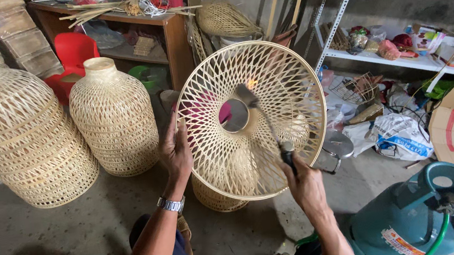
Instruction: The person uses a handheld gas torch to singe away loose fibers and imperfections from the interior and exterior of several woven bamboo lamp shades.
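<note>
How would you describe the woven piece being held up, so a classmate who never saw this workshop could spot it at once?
Start at the two tall woven bamboo lampshades on the left of the concrete floor. Just right of them, the left hand holds a shallow round woven shade up on edge. Unlike its tall neighbours, it is flat and open, with a central ring.

Head view, looking down (close), workshop floor

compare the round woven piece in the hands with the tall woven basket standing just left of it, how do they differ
The round woven shade is shallow and dish-like with a wide ring opening at its centre; the tall woven basket is a deep dome with a narrow neck on top. The shade is tilted on edge, gripped at its rim by the left hand, while the right hand holds a torch to it; the basket stands upright on the floor, untouched. Both are pale criss-cross lattice weave.
</note>
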